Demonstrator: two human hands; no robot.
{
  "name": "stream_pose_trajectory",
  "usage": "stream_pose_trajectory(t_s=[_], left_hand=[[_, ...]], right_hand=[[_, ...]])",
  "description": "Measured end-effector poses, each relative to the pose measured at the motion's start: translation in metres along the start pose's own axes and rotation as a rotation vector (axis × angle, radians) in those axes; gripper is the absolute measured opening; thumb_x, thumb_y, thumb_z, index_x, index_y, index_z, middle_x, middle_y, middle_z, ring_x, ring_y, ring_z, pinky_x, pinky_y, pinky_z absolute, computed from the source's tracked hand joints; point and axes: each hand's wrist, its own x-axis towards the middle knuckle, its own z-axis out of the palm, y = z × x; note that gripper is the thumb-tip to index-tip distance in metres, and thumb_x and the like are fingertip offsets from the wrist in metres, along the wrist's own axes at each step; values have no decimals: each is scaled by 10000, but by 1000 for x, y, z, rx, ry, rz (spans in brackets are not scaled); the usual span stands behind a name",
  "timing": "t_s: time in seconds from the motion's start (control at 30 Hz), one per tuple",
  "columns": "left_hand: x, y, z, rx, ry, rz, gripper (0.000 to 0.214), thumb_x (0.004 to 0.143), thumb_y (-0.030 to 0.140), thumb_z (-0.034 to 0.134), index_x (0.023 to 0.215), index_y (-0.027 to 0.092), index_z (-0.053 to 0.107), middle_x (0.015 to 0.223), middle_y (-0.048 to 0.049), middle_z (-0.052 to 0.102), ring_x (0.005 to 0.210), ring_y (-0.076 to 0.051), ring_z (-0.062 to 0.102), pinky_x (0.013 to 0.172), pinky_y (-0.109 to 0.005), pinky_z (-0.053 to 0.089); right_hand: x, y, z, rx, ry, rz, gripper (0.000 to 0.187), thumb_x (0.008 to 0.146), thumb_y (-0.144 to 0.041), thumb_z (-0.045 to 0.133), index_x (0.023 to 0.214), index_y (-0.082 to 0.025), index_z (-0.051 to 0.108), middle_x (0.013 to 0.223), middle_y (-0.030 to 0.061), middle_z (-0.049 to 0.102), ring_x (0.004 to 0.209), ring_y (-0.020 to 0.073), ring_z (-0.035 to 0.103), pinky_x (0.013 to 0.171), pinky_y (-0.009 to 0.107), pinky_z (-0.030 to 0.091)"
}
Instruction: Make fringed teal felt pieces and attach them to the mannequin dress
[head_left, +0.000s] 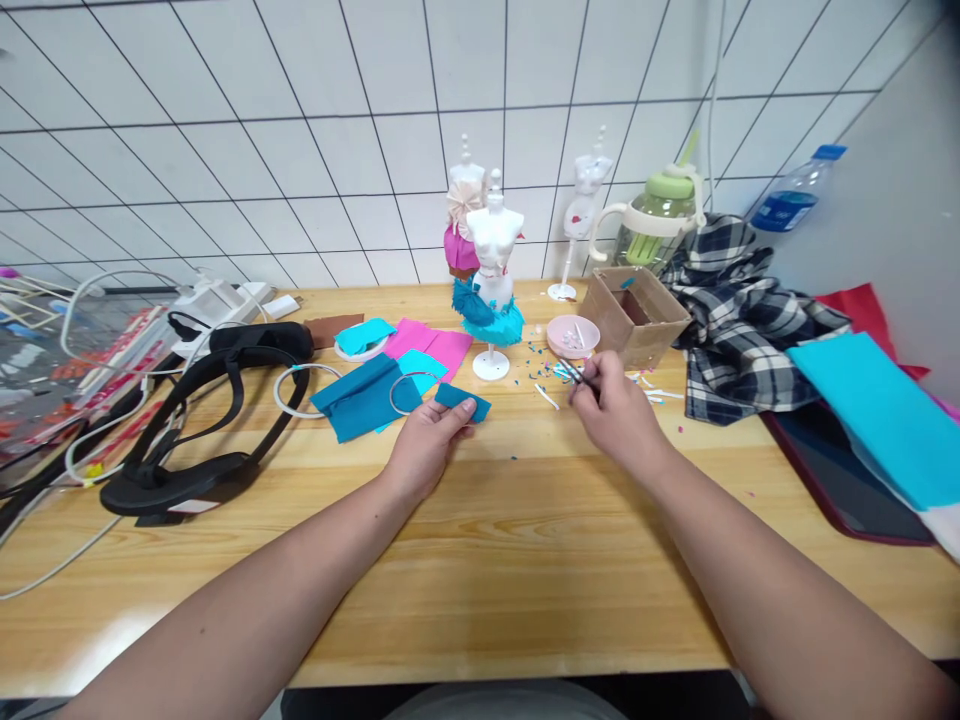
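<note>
Between the thumb and fingers of my left hand is a small folded piece of dark teal crepe paper. My right hand is closed on a slim dark metal tool with its tips towards the pink dish; I cannot tell whether it is scissors or tweezers. Beyond the hands stands a white mannequin wearing a ruffled teal and light-blue skirt. Left of my left hand lies a larger dark teal sheet, with a light-blue piece and a pink sheet behind it.
Scraps lie around the pink dish. A cardboard box, a green-lidded jug and plaid cloth stand or lie right. Two mannequins, one bare, are behind. Left lies a black headset among cables. Blue paper covers a dark tablet.
</note>
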Motion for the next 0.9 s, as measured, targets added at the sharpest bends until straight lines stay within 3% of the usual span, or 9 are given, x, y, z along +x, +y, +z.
stream_pose_trajectory(t_s=[0.07,0.17,0.23,0.37,0.57,0.9], left_hand=[[-2,2,1,-49,42,46,259,643,317,817,791,174,659,778,20,687,720,-95,608,683,-214,479],[-3,3,2,-90,68,68,253,650,317,811,779,176,645,772,27,673,722,-92,600,658,-200,471],[-3,1,3,-94,65,50,246,657,325,803,768,176,642,762,26,669,717,-92,597,654,-197,464],[-4,-2,6,-99,44,17,236,672,332,793,768,168,654,755,15,671,710,-91,589,654,-195,458],[-9,-5,13,-87,-46,-2,217,692,312,784,786,157,664,768,7,679,680,-90,561,664,-215,443],[-9,-6,13,-75,-14,12,241,673,319,798,794,156,666,774,-1,676,691,-102,565,682,-239,446]], right_hand=[[-11,-12,10,298,-142,32,130,880,-339,432,944,-226,444,663,-22,501,592,160,474,565,268,359],[-29,-29,27,669,-540,120,324,946,-480,260,934,-229,464,663,-36,461,504,121,436,488,246,396],[-38,-38,36,766,-694,127,307,948,-480,302,850,-220,432,717,-23,513,535,106,499,520,240,442],[-48,-42,43,708,-866,87,243,965,-445,340,862,-228,370,708,-18,629,495,95,538,475,212,410],[-53,-42,44,591,-830,-16,215,988,-438,320,953,-230,363,790,-8,690,454,75,544,478,204,382],[-53,-48,42,563,-764,-50,183,1000,-419,306,970,-245,355,897,2,706,493,99,569,542,252,430]])
